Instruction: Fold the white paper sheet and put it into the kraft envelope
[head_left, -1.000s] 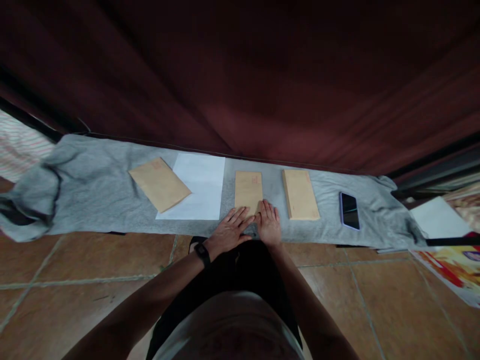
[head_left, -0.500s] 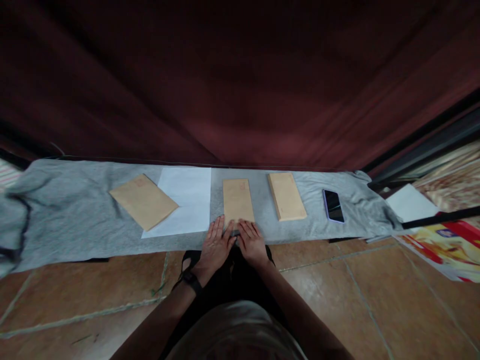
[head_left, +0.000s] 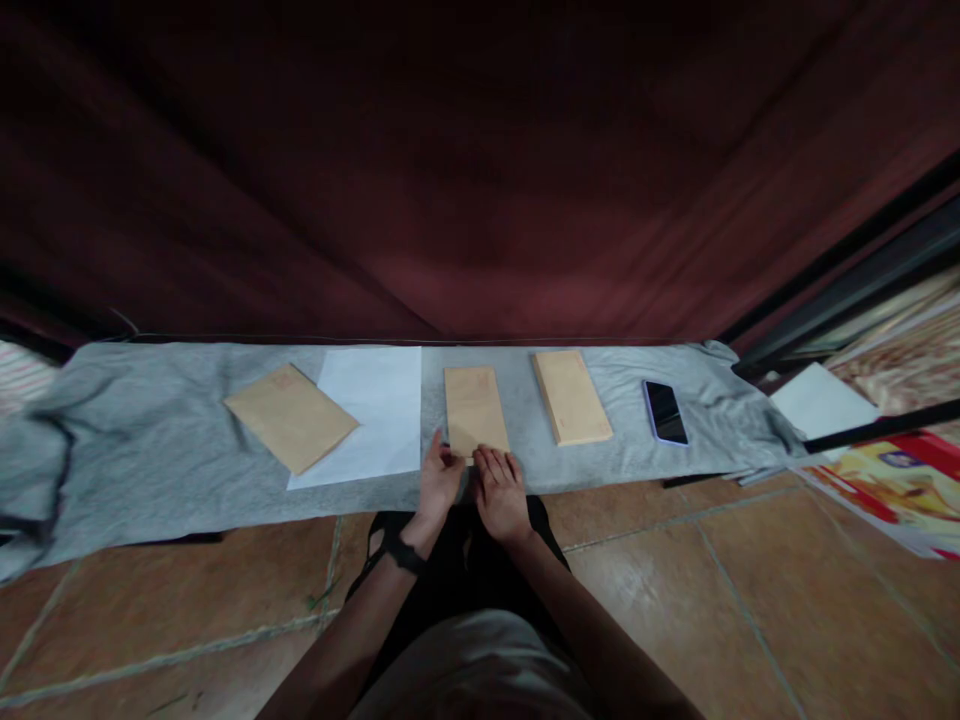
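A brown paper envelope [head_left: 475, 405] lies in front of me on the grey cloth, its near edge under my hands. At its near left corner, my left hand [head_left: 440, 485] is closed, the thumb and bent fingers pinching the edge. My right hand [head_left: 501, 495] rests with fingers stretched out over the near right part of the envelope. To the right sits a thick stack of brown envelopes [head_left: 574, 395]. On the left, more brown envelopes [head_left: 292, 415] lie aslant, partly over a white sheet of paper [head_left: 382, 410].
A phone [head_left: 666, 412] lies on the grey cloth [head_left: 150, 440] at the right. Behind the bench hangs a dark red curtain [head_left: 480, 240]. A colourful printed box [head_left: 892, 490] and a white card [head_left: 825, 400] are at the far right. Tiled floor [head_left: 637, 580] shows below.
My left hand has gone from lying flat on the envelope's near edge to pinching its left corner. The right hand stays on the near right part. The view has shifted slightly.
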